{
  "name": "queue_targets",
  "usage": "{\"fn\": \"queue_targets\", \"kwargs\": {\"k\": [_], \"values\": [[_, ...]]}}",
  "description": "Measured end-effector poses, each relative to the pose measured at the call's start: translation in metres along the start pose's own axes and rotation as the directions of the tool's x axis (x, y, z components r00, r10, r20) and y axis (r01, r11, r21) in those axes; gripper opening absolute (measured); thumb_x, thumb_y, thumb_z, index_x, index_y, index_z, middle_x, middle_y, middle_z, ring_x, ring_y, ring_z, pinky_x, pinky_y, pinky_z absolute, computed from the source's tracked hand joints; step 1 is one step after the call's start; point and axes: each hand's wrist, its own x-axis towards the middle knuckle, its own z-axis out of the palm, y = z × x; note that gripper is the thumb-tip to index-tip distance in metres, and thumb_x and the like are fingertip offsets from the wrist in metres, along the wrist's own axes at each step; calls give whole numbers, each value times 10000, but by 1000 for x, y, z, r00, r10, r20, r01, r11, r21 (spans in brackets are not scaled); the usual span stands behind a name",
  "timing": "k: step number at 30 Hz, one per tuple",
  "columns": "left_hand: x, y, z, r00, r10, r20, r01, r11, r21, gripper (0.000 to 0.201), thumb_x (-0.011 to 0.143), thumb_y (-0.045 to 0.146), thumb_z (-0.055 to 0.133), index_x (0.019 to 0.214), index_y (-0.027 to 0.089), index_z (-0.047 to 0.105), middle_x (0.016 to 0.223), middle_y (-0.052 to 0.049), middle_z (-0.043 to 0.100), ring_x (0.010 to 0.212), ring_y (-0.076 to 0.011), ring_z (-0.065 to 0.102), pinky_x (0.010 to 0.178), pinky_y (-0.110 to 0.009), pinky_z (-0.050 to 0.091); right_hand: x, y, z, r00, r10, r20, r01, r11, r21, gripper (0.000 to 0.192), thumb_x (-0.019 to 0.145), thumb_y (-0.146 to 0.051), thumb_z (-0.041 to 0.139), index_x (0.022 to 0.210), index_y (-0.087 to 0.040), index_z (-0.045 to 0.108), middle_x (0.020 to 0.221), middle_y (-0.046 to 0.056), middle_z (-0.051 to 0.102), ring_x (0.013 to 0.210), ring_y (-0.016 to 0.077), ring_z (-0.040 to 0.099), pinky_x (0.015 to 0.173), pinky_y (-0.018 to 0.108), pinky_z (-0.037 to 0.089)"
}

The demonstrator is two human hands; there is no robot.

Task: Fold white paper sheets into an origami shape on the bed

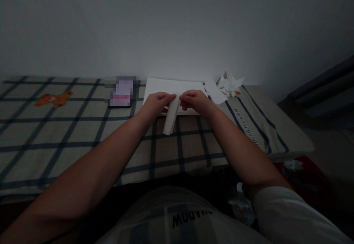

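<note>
Paper, strip-folded, slants over the near edge of the pad. Forearms converge; left hand pinches its top, right hand curls alongside, grip unclear.

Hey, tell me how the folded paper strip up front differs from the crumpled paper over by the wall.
Shape: the folded paper strip is long, narrow and fairly straight-edged, while the crumpled paper is a spiky bunch with points sticking several ways.
Pose: the strip slants down from the left hand, which grips its upper end; the crumpled paper rests on the checked cloth.
Both look whitish.
</note>
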Motion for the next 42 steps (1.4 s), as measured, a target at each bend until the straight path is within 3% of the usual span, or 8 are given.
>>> {"fn": "queue_targets", "kwargs": {"k": [7,15,28,42], "values": [[-4,4,1,996,71,-54,-66,993,94,310,692,458,762,723,169,654,719,-14,670,648,-138,611,578,-253,524,-1,-1,1,1000,-4,7,4,1000,17,278,703,-402,775,747,-145,679,665,18,691,540,102,597,566,249,506],[-3,2,1,996,73,-58,-64,987,144,319,689,461,749,711,178,605,692,-2,633,620,-130,592,579,-262,526,-1,-1,1,1000,23,-2,-23,1000,-6,218,738,-365,747,757,-157,685,688,21,700,575,109,612,603,260,520],[-3,2,2,998,28,-55,-22,995,97,275,684,386,765,696,192,571,657,18,591,590,-114,571,569,-249,520,-1,-1,1,1000,29,-7,-29,999,-12,179,763,-320,738,766,-148,687,651,23,682,592,123,623,639,282,537],[-2,4,-1,999,-35,0,35,998,58,273,754,436,700,814,173,656,853,-55,724,717,-165,669,650,-294,571,-1,0,0,999,34,9,-34,998,-46,204,747,-339,767,758,-144,710,670,33,706,627,129,652,664,282,557]]}}
